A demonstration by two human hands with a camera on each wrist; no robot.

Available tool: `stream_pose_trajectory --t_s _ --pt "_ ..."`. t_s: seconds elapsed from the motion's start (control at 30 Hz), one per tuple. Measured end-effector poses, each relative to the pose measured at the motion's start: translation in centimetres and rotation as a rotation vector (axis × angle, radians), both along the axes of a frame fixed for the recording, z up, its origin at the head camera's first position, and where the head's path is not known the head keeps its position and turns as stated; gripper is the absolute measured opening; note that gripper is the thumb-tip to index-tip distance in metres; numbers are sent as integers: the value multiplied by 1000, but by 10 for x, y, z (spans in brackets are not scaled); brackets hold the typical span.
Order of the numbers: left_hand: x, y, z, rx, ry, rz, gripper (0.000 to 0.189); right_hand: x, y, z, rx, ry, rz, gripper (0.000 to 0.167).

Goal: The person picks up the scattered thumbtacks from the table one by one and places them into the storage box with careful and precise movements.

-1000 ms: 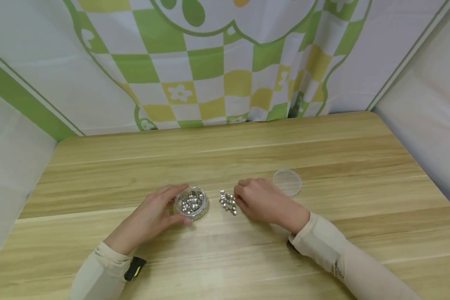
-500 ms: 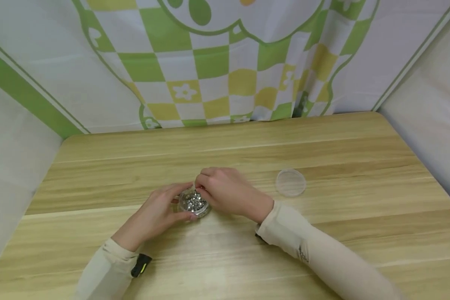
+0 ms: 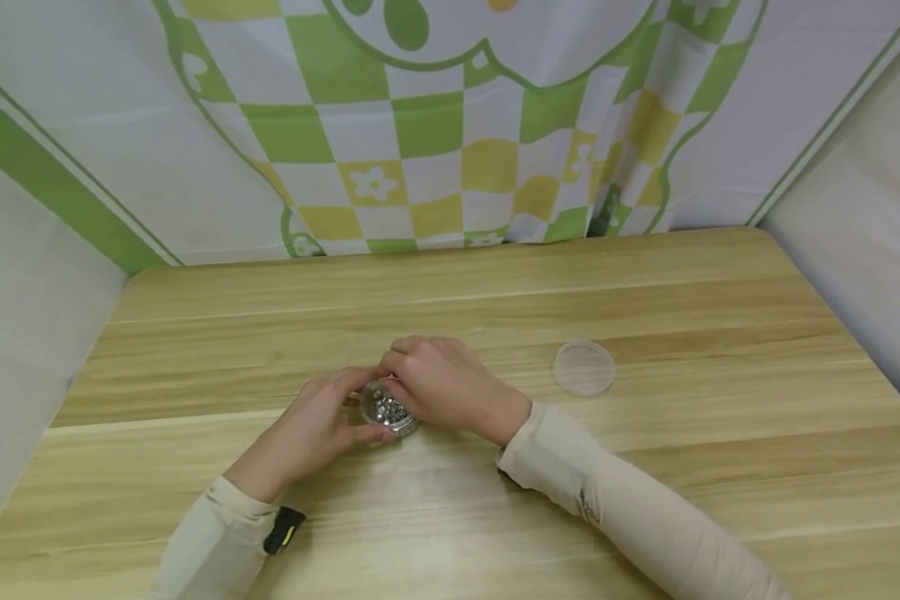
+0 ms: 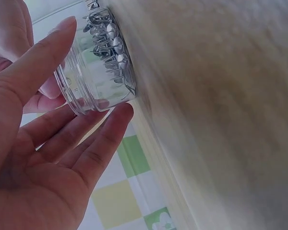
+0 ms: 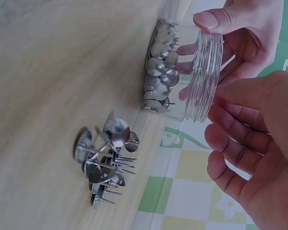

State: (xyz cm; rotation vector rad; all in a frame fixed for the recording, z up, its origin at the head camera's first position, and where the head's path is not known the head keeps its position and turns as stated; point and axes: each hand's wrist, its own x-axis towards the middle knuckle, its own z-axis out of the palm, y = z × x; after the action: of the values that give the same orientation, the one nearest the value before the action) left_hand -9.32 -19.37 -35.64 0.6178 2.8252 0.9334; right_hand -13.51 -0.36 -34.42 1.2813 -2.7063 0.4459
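My left hand (image 3: 311,425) grips a small clear round jar (image 5: 206,76) on the table, thumb on the near side and fingers on the far side. Silver thumbtacks (image 5: 158,72) fill the lower part of the jar. Over its mouth is my right hand (image 3: 442,387), thumb and forefinger at the opening and the other fingers curled loosely outside the rim. I cannot tell whether a tack is between its fingertips. A loose pile of thumbtacks (image 5: 108,158) lies on the table beside the jar in the right wrist view; in the head view my right hand covers it.
A clear round lid (image 3: 585,367) lies flat to the right of my right hand. The wooden table (image 3: 682,433) ends at the back against a green, yellow and white checked curtain (image 3: 427,158).
My right hand has moved left from the loose thumbtack pile to the jar's mouth, then slightly further over it. My left hand keeps its hold on the jar.
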Motion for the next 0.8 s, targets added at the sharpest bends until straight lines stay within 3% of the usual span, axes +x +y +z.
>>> stream_pose_trajectory --t_s 0.3,0.67,0.8 --pt "1 2 2 -19 -7 11 72 4 14 2 8 19 -17 15" --pt "1 2 0 -20 5 16 73 11 68 -4 -42 -1 -54 11" --pt "1 2 -1 -21 10 17 72 14 81 -7 -49 30 -63 9"
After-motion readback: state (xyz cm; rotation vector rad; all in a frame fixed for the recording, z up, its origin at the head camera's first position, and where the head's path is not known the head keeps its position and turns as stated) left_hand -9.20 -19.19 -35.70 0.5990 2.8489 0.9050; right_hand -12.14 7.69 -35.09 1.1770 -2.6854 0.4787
